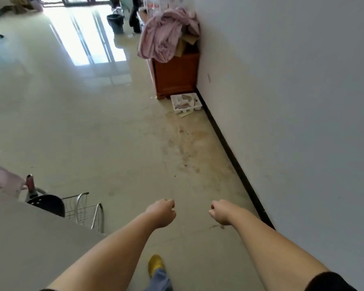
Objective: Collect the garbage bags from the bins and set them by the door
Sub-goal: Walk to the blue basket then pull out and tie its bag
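Observation:
Both my arms stretch forward over the beige floor. My left hand (pixel 162 213) is curled into a loose fist and holds nothing. My right hand (pixel 221 212) is curled the same way, also with nothing in it. Far ahead, a dark bin (pixel 115 22) with a black liner stands on the floor near the bright doorway. No loose garbage bag shows in this view.
A white wall (pixel 292 101) with a black skirting runs along the right. An orange wooden cabinet (pixel 176 75) draped with pink cloth (pixel 164 36) stands against it, a white tray (pixel 185 102) at its foot. A grey counter (pixel 29 238), wire rack (pixel 84 211) and black stool (pixel 48 203) sit at left.

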